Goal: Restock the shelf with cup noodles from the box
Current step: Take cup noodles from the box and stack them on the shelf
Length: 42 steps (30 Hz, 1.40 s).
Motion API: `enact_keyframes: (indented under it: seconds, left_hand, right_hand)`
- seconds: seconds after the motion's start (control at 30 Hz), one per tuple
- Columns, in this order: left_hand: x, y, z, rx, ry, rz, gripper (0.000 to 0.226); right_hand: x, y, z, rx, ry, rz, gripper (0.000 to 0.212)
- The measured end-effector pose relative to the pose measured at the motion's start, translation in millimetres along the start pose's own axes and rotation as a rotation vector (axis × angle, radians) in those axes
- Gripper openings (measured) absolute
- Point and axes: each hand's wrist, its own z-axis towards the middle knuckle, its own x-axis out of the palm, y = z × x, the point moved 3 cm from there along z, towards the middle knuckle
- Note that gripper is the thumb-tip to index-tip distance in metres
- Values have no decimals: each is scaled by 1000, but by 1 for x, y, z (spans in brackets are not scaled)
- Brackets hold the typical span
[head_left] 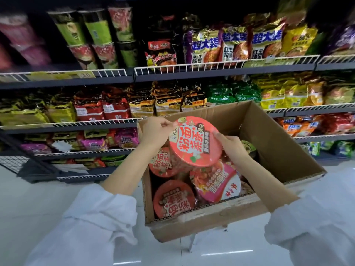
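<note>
Above the open cardboard box [278,150], both hands, left hand [153,131] and right hand [233,146], pinch the rim of a red cup noodle [194,143], which should stay level and two-handed while rising to the shelf [67,75] beyond.

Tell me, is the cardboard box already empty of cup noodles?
No, the cardboard box holds several more cups under the cup noodle that both hands grip.
</note>
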Motion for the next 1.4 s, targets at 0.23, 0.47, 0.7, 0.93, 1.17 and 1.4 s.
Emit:
enact_keyframes:
  seconds: [0.23, 0.47, 0.7, 0.93, 1.17, 1.4]
  left_hand:
    - [73, 17, -28, -317, 180, -323, 19]
    - [100, 41, -32, -517, 528, -157, 72]
    - [118, 53, -43, -730, 647, -467, 98]
    - [95, 53, -33, -724, 520, -430, 108]
    - [0, 22, -4, -562, 426, -587, 65]
    - [-130, 28, 39, -468, 342, -632, 68]
  right_hand:
    - [-56, -22, 7, 111, -202, 73, 41]
    - [-54, -60, 4, 353, 150, 210, 54]
    - [-52, -50, 2, 489, 346, 277, 53]
    - [-37, -25, -6, 450, 338, 185, 49]
    - [13, 59, -13, 141, 211, 249, 60]
    - [115, 160, -38, -90, 230, 243, 68]
